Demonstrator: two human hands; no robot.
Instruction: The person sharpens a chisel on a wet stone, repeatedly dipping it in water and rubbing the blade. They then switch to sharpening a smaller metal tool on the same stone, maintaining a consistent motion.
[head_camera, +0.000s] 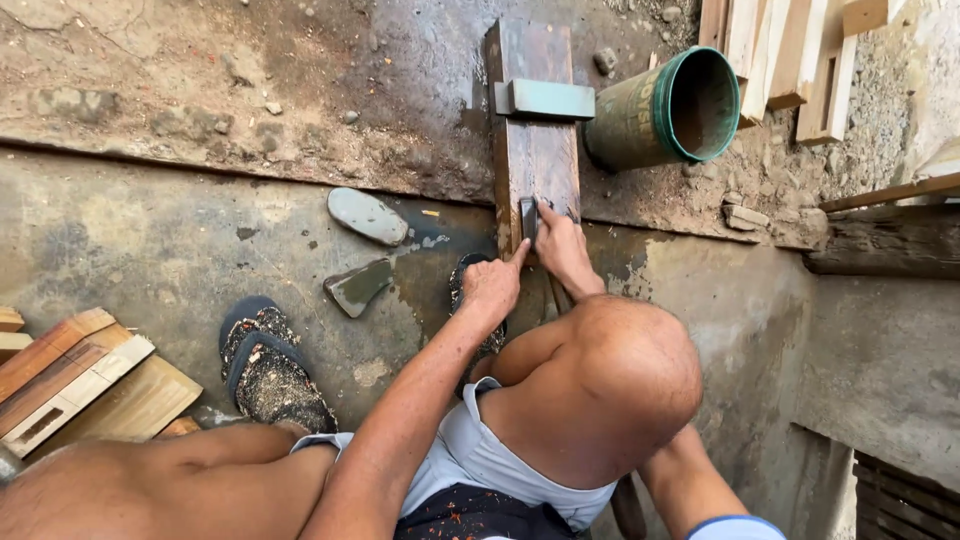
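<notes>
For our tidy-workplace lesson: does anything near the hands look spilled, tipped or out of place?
Yes. The green bucket lies tipped on its side beside the plank, and the sandal is speckled with wood chips.

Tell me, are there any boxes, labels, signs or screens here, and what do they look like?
No boxes, signs or screens.
Green can: lies on its side on the dirt, right of the dark plank; round, open mouth with a bright green rim, and faded printing on its dull green side.

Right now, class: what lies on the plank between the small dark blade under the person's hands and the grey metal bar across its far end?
In the head view, only bare wet plank lies between blade and bar.
</notes>
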